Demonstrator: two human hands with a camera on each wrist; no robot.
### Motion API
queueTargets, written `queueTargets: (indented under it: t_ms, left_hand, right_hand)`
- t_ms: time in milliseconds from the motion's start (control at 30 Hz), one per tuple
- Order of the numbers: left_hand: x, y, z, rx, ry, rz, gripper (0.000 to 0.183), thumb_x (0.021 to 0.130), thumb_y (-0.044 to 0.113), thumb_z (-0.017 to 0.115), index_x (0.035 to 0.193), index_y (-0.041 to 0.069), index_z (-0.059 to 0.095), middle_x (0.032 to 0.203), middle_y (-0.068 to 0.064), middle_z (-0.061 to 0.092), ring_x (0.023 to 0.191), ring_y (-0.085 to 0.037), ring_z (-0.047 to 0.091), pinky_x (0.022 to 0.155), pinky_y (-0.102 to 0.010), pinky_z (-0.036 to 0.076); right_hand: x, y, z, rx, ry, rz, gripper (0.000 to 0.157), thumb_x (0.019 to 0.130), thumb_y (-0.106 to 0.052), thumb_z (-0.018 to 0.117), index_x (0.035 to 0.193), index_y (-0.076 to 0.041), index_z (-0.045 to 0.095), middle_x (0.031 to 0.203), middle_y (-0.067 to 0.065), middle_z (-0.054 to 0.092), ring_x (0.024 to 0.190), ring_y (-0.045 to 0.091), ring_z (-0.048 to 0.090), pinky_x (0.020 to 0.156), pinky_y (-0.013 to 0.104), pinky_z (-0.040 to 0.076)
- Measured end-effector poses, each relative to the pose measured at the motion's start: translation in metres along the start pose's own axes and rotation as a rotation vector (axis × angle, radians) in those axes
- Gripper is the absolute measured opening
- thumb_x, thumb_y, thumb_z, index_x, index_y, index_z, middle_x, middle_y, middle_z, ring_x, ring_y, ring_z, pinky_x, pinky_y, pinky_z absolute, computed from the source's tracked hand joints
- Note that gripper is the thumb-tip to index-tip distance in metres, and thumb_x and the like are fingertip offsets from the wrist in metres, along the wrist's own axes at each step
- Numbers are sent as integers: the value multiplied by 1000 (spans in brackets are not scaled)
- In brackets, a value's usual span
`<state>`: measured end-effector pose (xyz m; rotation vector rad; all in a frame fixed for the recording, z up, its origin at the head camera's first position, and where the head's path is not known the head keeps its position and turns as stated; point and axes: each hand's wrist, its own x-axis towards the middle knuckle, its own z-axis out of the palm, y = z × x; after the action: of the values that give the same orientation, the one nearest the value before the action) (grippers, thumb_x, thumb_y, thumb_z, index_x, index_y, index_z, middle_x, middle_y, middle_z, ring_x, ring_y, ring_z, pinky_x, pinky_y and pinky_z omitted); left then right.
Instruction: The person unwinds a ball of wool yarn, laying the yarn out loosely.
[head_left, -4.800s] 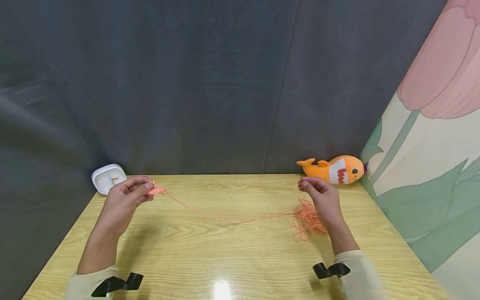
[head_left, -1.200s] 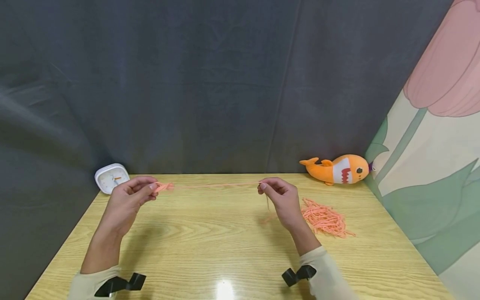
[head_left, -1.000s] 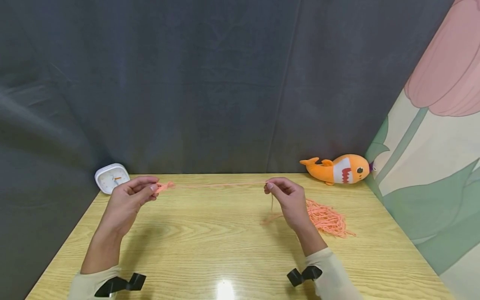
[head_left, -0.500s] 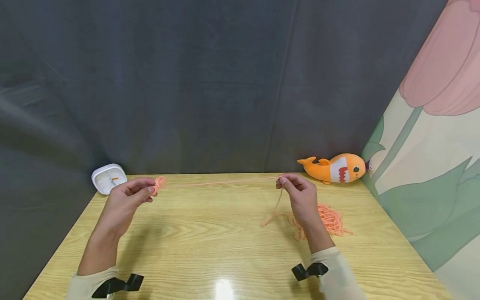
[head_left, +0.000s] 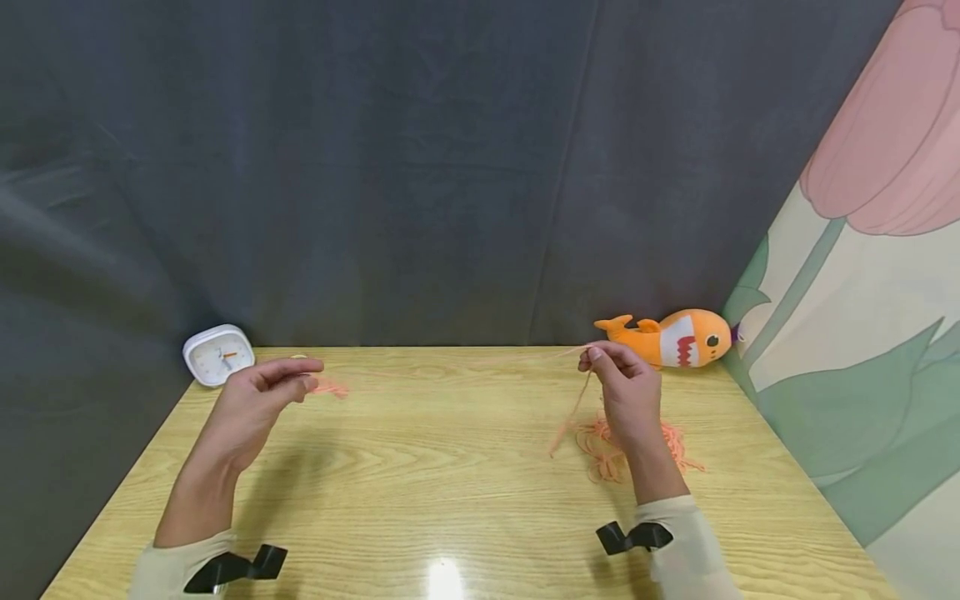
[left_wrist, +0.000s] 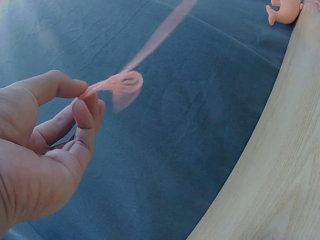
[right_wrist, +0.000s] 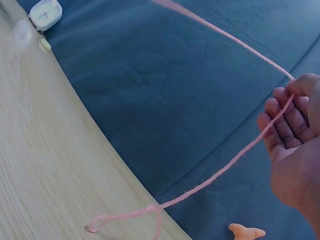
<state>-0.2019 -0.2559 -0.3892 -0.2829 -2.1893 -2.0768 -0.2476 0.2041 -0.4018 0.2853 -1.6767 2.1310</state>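
My left hand [head_left: 247, 412] is raised over the left of the table and pinches a small looped bundle of salmon-pink yarn [left_wrist: 131, 82] by its end. A blurred length runs from the bundle towards my right side. Over on the right, my right hand [head_left: 628, 396] pinches a yarn strand [right_wrist: 220, 172] between thumb and fingertips. Below that pinch the strand droops towards the tabletop in the right wrist view. Under and behind my right wrist lies a loose yarn pile [head_left: 673, 443], partly hidden by the forearm.
An orange plush shark [head_left: 678, 339] lies at the table's back right. A white square clock [head_left: 218, 356] stands at the back left corner. Dark cloth [head_left: 420, 183] hangs behind the wooden table [head_left: 420, 500], and a flower-patterned panel [head_left: 862, 333] borders its right.
At first the strand ran down to the pile; my right hand has since taken it, first nearer the middle, then drawing rightwards. The loops at my left fingertips keep changing shape.
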Motion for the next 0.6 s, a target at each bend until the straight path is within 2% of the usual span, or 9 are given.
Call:
queueTargets:
  t_ms: [100,167,367,600]
  left_hand:
    - [0,0,1,10,5,-1,18,100,8,67,115,4,77,110,16,75,102,-1,67,82,-17,52]
    - [0,0,1,18,5,5,17,99,10,69,113,3,77,110,17,76,102,-1,67,81,-18,52]
    - [0,2,0,31,1,-4,12,100,14,69,108,12,77,98,15,76,88,-3,70,74,-20,55]
    - [0,2,-1,37,-2,12,11,99,11,69,104,20,76,94,13,74,84,-5,70,74,-20,56]
  right_hand:
    - [1,-1,-2,32,11,-9,19,100,-5,66,104,13,67,85,2,73,79,15,69,85,23,59]
    - [2,-2,-3,53,20,-9,15,100,-4,66,103,11,68,84,3,73,78,15,69,85,23,59]
    - [5,-7,-8,109,45,8,7,99,-3,66,99,-2,73,86,3,74,78,15,70,85,23,60]
    - [9,-14,-19,133,83,6,8,99,-3,66,100,2,72,87,5,74,78,17,70,82,23,61]
